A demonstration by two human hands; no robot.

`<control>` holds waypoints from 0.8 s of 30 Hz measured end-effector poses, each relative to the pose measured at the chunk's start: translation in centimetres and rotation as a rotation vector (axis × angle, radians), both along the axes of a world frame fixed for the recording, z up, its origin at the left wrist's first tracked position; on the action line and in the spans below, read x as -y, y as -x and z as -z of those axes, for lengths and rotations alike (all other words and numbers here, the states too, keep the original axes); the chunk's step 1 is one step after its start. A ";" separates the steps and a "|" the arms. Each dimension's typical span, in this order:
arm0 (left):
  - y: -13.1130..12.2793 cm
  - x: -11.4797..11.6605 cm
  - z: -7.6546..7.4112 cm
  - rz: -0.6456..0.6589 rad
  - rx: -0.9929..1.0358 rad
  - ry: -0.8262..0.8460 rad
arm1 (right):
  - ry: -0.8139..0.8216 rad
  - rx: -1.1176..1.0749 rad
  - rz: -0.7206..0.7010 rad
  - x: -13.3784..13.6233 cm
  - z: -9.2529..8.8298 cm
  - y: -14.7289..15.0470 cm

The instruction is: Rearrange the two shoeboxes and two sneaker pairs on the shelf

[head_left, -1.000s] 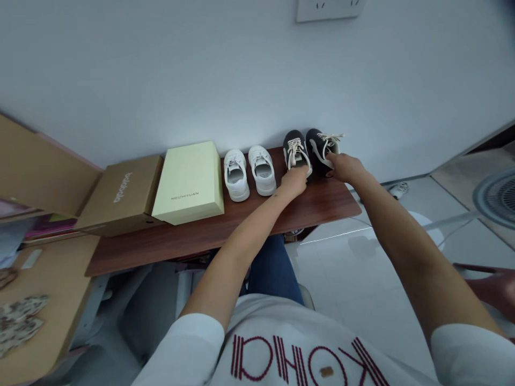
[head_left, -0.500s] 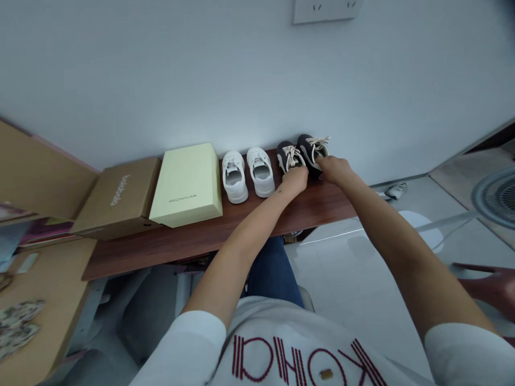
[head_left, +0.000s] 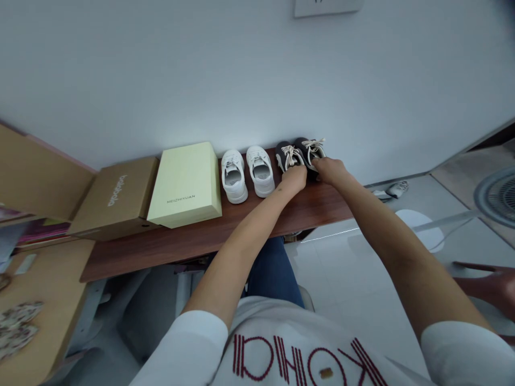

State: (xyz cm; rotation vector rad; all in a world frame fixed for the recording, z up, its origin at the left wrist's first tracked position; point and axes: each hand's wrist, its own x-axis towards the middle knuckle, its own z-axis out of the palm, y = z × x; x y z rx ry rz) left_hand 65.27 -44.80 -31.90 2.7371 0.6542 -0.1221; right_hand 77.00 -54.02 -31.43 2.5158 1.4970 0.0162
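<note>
Two dark sneakers with cream laces stand side by side on the reddish-brown wooden shelf [head_left: 189,245], toes toward the wall. My left hand [head_left: 295,178] is closed on the heel of the left dark sneaker [head_left: 288,155]. The heel of the right dark sneaker [head_left: 309,148] is gripped by my right hand [head_left: 329,170], with fingers partly hidden in its opening. Left of them sits a pair of white sneakers, a left white sneaker [head_left: 234,187] and a right white sneaker [head_left: 261,181], untouched and also pointing at the wall.
A pale yellow shoebox [head_left: 185,179] and a brown cardboard box [head_left: 120,187] stand further left on the shelf. At right are a fan [head_left: 499,197], a reddish stool [head_left: 488,287] and white shoes [head_left: 397,188] on the floor. A wall socket [head_left: 328,6] is above.
My right hand has brought the right dark sneaker slightly left, closer against the left one. My left hand stays at its sneaker's heel. The view has shifted a little.
</note>
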 end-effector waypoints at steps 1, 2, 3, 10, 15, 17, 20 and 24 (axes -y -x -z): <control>0.0 0.0 0.1 0.001 0.000 0.001 | 0.001 -0.002 0.000 -0.1 0.1 0.0; -0.1 -0.1 0.1 0.002 0.001 0.001 | 0.002 -0.002 -0.002 -0.1 0.1 0.0; -0.1 -0.1 0.2 0.003 0.003 0.002 | 0.002 0.001 -0.002 -0.1 0.2 0.0; -0.2 0.1 -0.2 -0.005 0.018 -0.015 | -0.005 0.011 -0.018 0.0 0.0 0.3; 0.5 0.4 -1.8 -0.016 0.085 -0.074 | -0.113 0.039 -0.043 0.2 -1.6 0.4; 0.9 0.5 -2.7 -0.039 0.126 -0.087 | -0.164 0.059 -0.036 0.3 -2.5 0.5; 1.5 0.3 -4.0 -0.056 0.170 -0.090 | -0.212 0.072 -0.021 0.7 -4.1 0.7; 3.1 -0.2 -5.4 -0.086 0.235 -0.084 | -0.259 0.087 -0.012 1.9 -5.6 1.7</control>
